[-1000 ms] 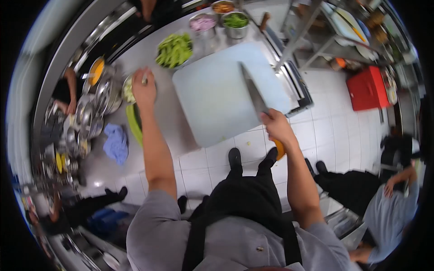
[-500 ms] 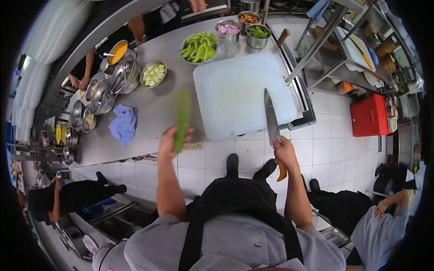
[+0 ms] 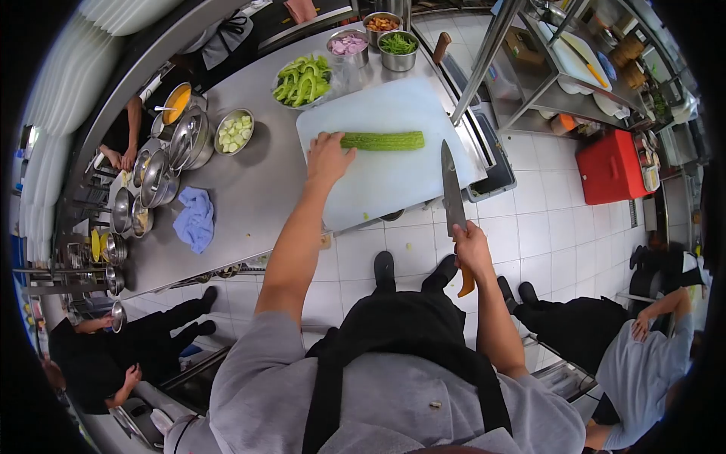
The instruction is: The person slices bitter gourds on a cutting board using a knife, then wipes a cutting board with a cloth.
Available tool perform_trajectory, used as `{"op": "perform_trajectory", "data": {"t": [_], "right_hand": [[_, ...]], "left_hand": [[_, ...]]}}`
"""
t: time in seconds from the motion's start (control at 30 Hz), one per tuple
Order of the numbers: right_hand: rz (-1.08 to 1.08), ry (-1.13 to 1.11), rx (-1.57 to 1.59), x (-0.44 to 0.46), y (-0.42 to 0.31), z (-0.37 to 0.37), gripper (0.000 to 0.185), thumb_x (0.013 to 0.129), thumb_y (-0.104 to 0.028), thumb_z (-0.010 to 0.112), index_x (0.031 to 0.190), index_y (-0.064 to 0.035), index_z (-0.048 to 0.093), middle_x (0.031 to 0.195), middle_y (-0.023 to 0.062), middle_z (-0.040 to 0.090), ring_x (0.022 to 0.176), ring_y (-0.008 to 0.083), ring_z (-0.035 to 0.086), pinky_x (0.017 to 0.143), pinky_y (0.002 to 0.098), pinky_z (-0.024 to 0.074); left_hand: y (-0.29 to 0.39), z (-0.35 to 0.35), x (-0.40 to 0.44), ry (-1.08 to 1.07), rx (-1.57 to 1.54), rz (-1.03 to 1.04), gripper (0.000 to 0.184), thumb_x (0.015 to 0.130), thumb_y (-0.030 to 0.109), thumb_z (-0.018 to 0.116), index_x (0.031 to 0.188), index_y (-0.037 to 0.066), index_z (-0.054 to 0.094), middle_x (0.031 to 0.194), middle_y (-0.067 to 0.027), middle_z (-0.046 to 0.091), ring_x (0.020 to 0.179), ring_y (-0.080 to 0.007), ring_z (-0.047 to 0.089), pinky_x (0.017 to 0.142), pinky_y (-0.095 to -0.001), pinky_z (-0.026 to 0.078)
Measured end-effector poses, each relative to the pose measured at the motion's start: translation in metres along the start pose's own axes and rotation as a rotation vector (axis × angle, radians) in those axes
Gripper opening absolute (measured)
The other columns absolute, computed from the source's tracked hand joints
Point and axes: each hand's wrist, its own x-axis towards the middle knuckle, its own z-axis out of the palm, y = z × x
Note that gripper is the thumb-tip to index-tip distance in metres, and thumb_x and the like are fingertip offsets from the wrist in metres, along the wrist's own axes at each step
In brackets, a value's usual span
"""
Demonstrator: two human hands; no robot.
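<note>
A long green gourd half (image 3: 384, 141) lies across the white cutting board (image 3: 393, 185), its ridged skin facing up. My left hand (image 3: 327, 157) rests at the gourd's left end, fingers bent over it. My right hand (image 3: 470, 248) is closed around the orange handle of a large knife (image 3: 451, 185), whose blade points away from me over the board's right edge. Beyond the board stand a bowl of sliced green vegetable (image 3: 302, 82) and pots of pink slices (image 3: 348, 45), chopped greens (image 3: 398, 47) and orange pieces (image 3: 383, 23).
Left of the board are a bowl of pale green chunks (image 3: 234, 132), a blue cloth (image 3: 194, 219) and several metal bowls (image 3: 156, 181). Another knife's wooden handle (image 3: 442, 47) shows at the far right corner. Co-workers (image 3: 643, 356) stand on both sides.
My left hand has brought the green gourd from the table's left side onto the board. My right hand still holds the knife near the board's right edge.
</note>
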Motion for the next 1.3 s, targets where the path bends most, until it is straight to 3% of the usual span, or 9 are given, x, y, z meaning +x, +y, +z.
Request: {"op": "perform_trajectory", "data": {"t": [0.03, 0.1, 0.17, 0.3, 0.5, 0.57, 0.7, 0.83, 1.3], "right_hand": [[0.002, -0.001, 0.005, -0.002, 0.000, 0.000, 0.034, 0.106, -0.029, 0.057, 0.095, 0.0034, 0.054, 0.061, 0.0067, 0.053, 0.040, 0.0165, 0.052, 0.037, 0.0333, 0.0433], [-0.082, 0.086, -0.132, -0.005, -0.001, 0.002, 0.033, 0.106, -0.029, 0.053, 0.102, 0.0037, 0.057, 0.068, 0.0229, 0.066, 0.057, 0.0389, 0.068, 0.058, 0.0492, 0.0554], [-0.139, 0.171, -0.302, -0.008, -0.002, 0.008, 0.032, 0.106, -0.028, 0.051, 0.104, 0.0034, 0.056, 0.073, 0.0270, 0.068, 0.065, 0.0446, 0.069, 0.063, 0.0533, 0.0554], [-0.156, 0.178, -0.618, -0.011, -0.011, 0.002, 0.032, 0.105, -0.027, 0.047, 0.111, 0.0042, 0.053, 0.087, 0.0358, 0.069, 0.082, 0.0549, 0.068, 0.076, 0.0611, 0.0542], [-0.148, 0.149, -0.609, -0.006, -0.024, -0.009, 0.032, 0.105, -0.026, 0.048, 0.108, 0.0049, 0.055, 0.089, 0.0374, 0.068, 0.087, 0.0552, 0.067, 0.081, 0.0602, 0.0535], [-0.159, 0.164, -0.579, -0.005, -0.028, -0.005, 0.032, 0.105, -0.026, 0.049, 0.107, 0.0045, 0.056, 0.090, 0.0369, 0.068, 0.089, 0.0549, 0.067, 0.082, 0.0604, 0.0529], [-0.346, 0.167, -0.230, 0.017, -0.051, 0.035, 0.033, 0.104, -0.028, 0.054, 0.109, 0.0035, 0.061, 0.092, 0.0340, 0.069, 0.089, 0.0555, 0.065, 0.079, 0.0592, 0.0513], [-0.201, -0.080, 0.034, 0.049, -0.111, 0.091, 0.038, 0.107, -0.031, 0.050, 0.103, 0.0049, 0.061, 0.070, 0.0198, 0.066, 0.056, 0.0310, 0.070, 0.053, 0.0424, 0.0546], [-0.231, -0.119, -0.057, 0.082, -0.126, 0.141, 0.041, 0.108, -0.030, 0.047, 0.098, 0.0079, 0.058, 0.071, 0.0262, 0.068, 0.047, 0.0328, 0.066, 0.051, 0.0418, 0.0565]], "left_hand": [[-0.011, 0.007, -0.002, -0.171, -0.302, -0.083, 0.042, 0.089, 0.020, 0.074, 0.128, 0.006, 0.066, 0.124, -0.0149, 0.063, 0.118, -0.0315, 0.061, 0.098, -0.0422, 0.052], [-0.020, 0.022, -0.014, -0.343, -0.597, -0.167, 0.042, 0.091, 0.020, 0.073, 0.129, 0.005, 0.065, 0.127, -0.0145, 0.060, 0.123, -0.0311, 0.058, 0.103, -0.0392, 0.049], [-0.021, 0.031, -0.030, -0.052, -0.524, 0.030, 0.040, 0.092, 0.017, 0.071, 0.130, 0.007, 0.064, 0.136, -0.0146, 0.056, 0.131, -0.0341, 0.051, 0.108, -0.0419, 0.046], [-0.020, 0.047, -0.005, 0.239, -0.598, 0.058, 0.040, 0.091, 0.013, 0.070, 0.131, 0.010, 0.065, 0.137, -0.0138, 0.058, 0.129, -0.0349, 0.052, 0.108, -0.0427, 0.046], [-0.031, 0.037, 0.007, -0.090, -0.522, 0.051, 0.040, 0.087, 0.012, 0.073, 0.127, 0.007, 0.068, 0.132, -0.0147, 0.064, 0.125, -0.0329, 0.058, 0.105, -0.0414, 0.050], [-0.021, 0.034, -0.019, -0.158, -0.696, 0.147, 0.040, 0.087, 0.014, 0.075, 0.126, 0.008, 0.070, 0.119, -0.0126, 0.071, 0.108, -0.0283, 0.069, 0.096, -0.0383, 0.056], [-0.021, 0.054, -0.038, 0.019, -0.813, 0.011, 0.031, 0.087, 0.011, 0.076, 0.117, 0.008, 0.072, 0.112, -0.0107, 0.073, 0.096, -0.0243, 0.072, 0.087, -0.0338, 0.059], [-0.023, 0.039, -0.028, -0.046, -0.738, 0.064, 0.018, 0.085, 0.006, 0.075, 0.103, 0.004, 0.072, 0.102, -0.0092, 0.073, 0.088, -0.0252, 0.073, 0.084, -0.0360, 0.058], [-0.032, 0.027, -0.015, -0.119, -0.549, 0.264, 0.012, 0.090, 0.009, 0.073, 0.099, 0.003, 0.074, 0.099, -0.0115, 0.074, 0.086, -0.0281, 0.073, 0.079, -0.0371, 0.058]]}}
